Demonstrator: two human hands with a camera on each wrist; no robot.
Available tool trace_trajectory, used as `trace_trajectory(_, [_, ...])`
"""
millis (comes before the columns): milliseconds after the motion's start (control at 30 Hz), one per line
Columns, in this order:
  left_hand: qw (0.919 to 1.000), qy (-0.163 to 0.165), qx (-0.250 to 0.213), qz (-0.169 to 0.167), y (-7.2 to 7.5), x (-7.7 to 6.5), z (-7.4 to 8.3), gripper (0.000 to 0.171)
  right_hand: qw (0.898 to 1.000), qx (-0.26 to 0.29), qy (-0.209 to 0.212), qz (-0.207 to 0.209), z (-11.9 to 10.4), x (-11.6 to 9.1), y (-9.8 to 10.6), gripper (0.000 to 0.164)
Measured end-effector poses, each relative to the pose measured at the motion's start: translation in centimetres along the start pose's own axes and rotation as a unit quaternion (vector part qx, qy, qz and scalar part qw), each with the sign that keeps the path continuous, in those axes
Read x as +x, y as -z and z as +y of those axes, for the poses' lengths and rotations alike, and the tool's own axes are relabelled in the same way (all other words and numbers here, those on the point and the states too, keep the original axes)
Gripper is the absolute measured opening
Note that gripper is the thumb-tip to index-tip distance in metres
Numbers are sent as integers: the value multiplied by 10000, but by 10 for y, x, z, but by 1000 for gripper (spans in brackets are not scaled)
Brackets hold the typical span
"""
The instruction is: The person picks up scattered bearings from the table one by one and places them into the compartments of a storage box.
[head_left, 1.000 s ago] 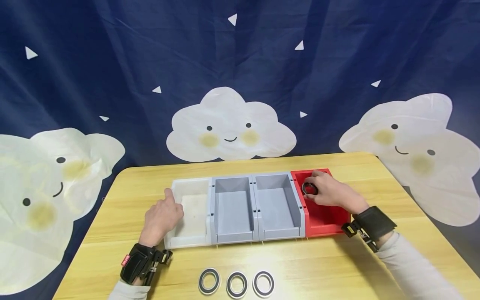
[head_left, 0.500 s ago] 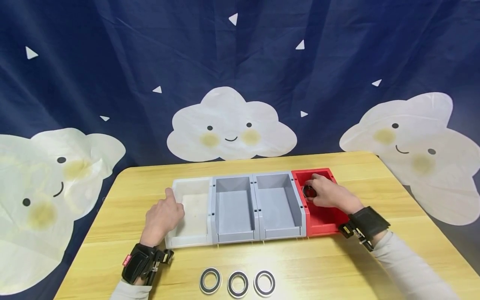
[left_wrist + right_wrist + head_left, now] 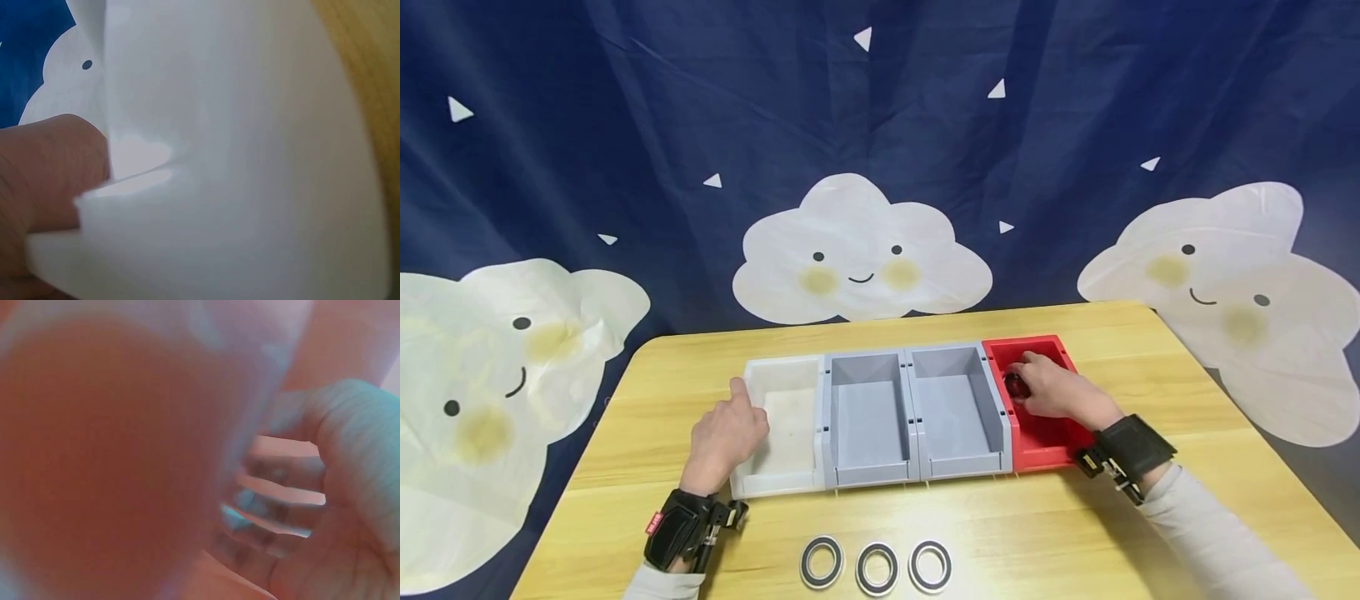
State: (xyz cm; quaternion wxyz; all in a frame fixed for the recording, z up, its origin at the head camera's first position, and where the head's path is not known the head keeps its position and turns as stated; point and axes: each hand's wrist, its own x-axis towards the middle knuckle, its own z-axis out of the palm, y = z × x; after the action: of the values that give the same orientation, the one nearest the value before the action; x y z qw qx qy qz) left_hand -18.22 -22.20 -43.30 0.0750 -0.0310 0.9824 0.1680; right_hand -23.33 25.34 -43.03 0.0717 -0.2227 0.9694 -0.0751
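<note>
My left hand (image 3: 727, 433) grips the left wall of the white bin (image 3: 777, 482), one finger stretched along the rim and the others bent over it. In the left wrist view, the pale wall (image 3: 237, 144) fills most of the picture beside the hand (image 3: 47, 175). My right hand (image 3: 1051, 387) reaches down into the red bin (image 3: 1047, 458), pinching a dark ring-shaped bearing (image 3: 1017, 386) near the left wall. The right wrist view shows curled fingers (image 3: 275, 512) behind a blurred reddish surface; the bearing cannot be made out there.
Two grey bins (image 3: 868, 425) stand joined between the white and red ones. Three bearings (image 3: 822, 562) lie flat in a row at the near edge of the wooden table (image 3: 1030, 533). A blue curtain (image 3: 865, 108) with clouds hangs behind.
My right hand has moved slightly down and left inside the red bin, taking the bearing lower. The left hand and the three bearings on the table stay put.
</note>
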Motion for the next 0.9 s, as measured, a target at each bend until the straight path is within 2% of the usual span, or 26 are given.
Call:
trace_trajectory(100, [10000,4,-16,-13,0,1,1,47,9998,97,36,185,-2,-7,6,46])
trace_trajectory(233, [10000,16,-30,-22,0,1,1,47,9971,315,115,683,-8,-17,21,46])
trace_trajectory(400, [10000,-1,-38,-33,1,0,2,50,9903,455,213,1299,-17,-28,44,50])
trace_trajectory(567, [10000,-29,-21,-64,2,-1,1,55,9807,386,498,1851,-36,-37,56,48])
trace_trajectory(733, [10000,-27,-17,-48,2,-2,1,52,9708,179,963,2188,-76,-49,52,46])
trace_trajectory(900, [10000,-56,-6,-20,2,-2,2,44,9606,62,1750,2159,-121,-64,28,44])
